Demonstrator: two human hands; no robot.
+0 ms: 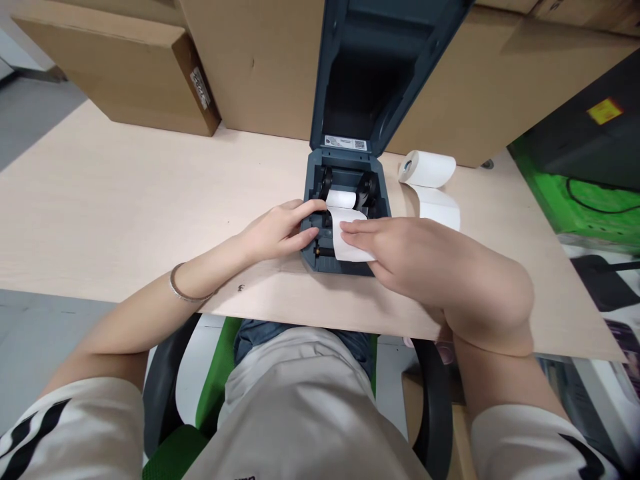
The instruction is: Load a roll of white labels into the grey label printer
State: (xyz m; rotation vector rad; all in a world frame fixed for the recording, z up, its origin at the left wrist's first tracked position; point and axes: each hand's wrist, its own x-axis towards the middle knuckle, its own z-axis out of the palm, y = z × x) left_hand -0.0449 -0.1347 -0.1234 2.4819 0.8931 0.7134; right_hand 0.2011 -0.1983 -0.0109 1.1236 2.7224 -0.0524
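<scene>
Label printer (350, 167): on the table (150, 200), near edge, mid-scene; body's long axis near–far, turned slightly. Lid (373, 73) raised at the far end, leaning right. Paper strip (345, 252) runs from the inner roll (341, 199) toward the near side; that roll's axis lies left–right.

Right hand (410, 253): straight fingers pressed together, tips on the strip (thumb hidden; whether it pinches, cannot tell). Left hand (280, 230): index and thumb spread, index fingertip at the strip's far left corner, thumb over the printer's left wall.

Surroundings: cardboard box (115, 73) far left; loose paper roll (430, 169) just right of the printer, its tail (440, 207) unrolled toward the near side. Bracelet (187, 287) on the left forearm. The right hand covers part of the strip and the printer's near right corner.
</scene>
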